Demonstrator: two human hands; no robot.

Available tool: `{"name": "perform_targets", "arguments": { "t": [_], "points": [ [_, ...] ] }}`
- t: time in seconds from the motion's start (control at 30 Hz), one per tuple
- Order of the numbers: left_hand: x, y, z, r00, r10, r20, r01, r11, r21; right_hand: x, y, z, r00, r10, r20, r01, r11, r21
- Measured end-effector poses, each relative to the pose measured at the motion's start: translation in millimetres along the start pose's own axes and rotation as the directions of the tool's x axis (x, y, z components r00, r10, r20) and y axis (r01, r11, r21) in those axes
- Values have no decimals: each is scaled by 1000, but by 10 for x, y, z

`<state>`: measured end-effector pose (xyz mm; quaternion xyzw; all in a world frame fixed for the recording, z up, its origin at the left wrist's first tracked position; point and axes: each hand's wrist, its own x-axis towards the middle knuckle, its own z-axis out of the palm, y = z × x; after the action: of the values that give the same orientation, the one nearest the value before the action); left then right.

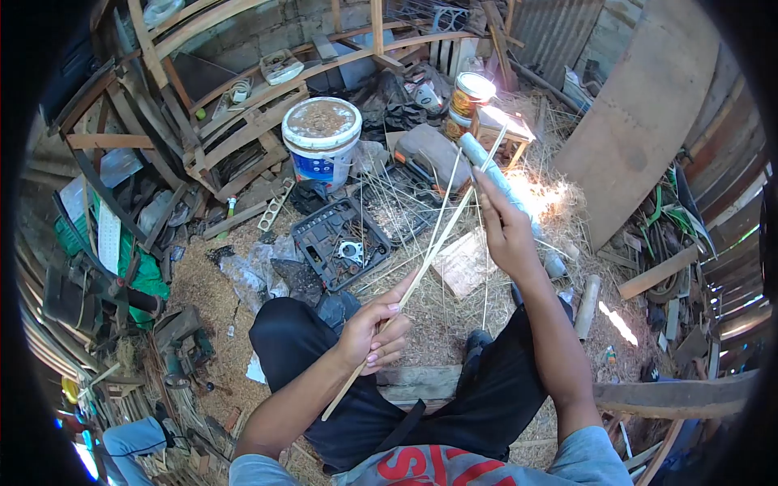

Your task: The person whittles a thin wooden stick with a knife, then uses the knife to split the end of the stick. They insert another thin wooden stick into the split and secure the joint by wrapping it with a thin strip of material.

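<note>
My left hand [377, 330] is closed around a long, thin, pale bamboo strip [438, 245], whose lower end slants down past my wrist over my lap. A second thin strip [447, 193] fans out from it above my left hand. My right hand [506, 227] is higher up and to the right, its fingers stretched out side by side, with the fingertips against the strip near its upper end. The thumb of this hand is hidden. Behind the right fingers a pale grey-green pipe-like cylinder [494, 172] leans at a slant.
An open tool case [340, 245] lies on the shavings-covered floor, by a blue-and-white bucket [321, 146]. A flat wooden block [463, 263] lies between my knees and the pipe. Smaller tubs [470, 93] stand farther back. Wooden frames rise at left; a large board [640, 121] leans at right.
</note>
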<state>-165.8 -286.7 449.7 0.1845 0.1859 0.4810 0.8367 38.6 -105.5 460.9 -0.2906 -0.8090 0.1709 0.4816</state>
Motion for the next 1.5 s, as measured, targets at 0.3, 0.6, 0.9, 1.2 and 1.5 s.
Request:
{"name": "perform_targets", "arguments": {
  "t": [0.3, 0.6, 0.9, 1.2, 1.5],
  "points": [
    [72, -35, 15, 996, 7, 89, 7, 988, -157, -79, -417, 127, 827, 554, 100, -490, 622, 611],
    [203, -93, -124, 985, 167, -50, -124, 871, 476, -104, -354, 73, 802, 563, 200, -514, 479, 711],
    [737, 797, 393, 757, 644, 111, -497, 457, 738, -98, -394, 67, 980, -60, 188, 1, 954, 298],
    [712, 931, 439, 677, 670, 303, -710, 487, 509, -172, -430, 142, 898, -115, 425, -37, 943, 332],
    [656, 939, 214, 641, 732, 230, -743, 518, 424, -59, -520, 29, 982, 111, 156, -159, 927, 339]
  ]
}}
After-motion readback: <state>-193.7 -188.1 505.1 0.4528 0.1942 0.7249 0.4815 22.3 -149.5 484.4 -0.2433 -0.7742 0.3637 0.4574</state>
